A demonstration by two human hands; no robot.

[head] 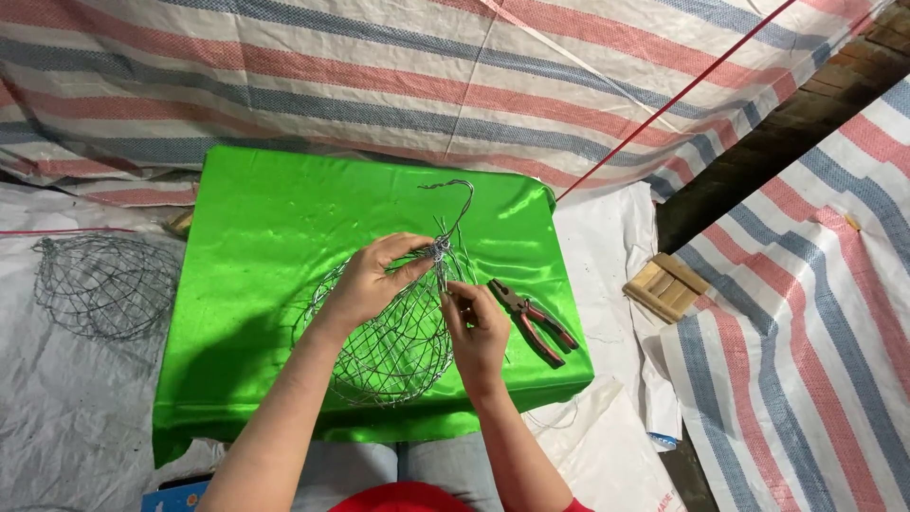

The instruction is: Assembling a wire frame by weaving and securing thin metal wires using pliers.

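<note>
A round wire basket point(398, 346) with a hooked wire handle point(460, 194) lies on a bright green cloth point(256, 237). My left hand point(374, 280) grips the twisted knot of wires at the basket's top. My right hand point(474, 327) pinches a thin wire strand just below that knot, on the basket's right side. Red-handled pliers point(533, 320) lie on the cloth right beside my right hand, untouched.
A second wire basket point(104, 284) rests on the white sheet at the left. A small wooden block point(666, 286) lies to the right of the cloth. Striped tarpaulin point(379, 76) covers the back and right. A red cord point(682, 95) runs diagonally above.
</note>
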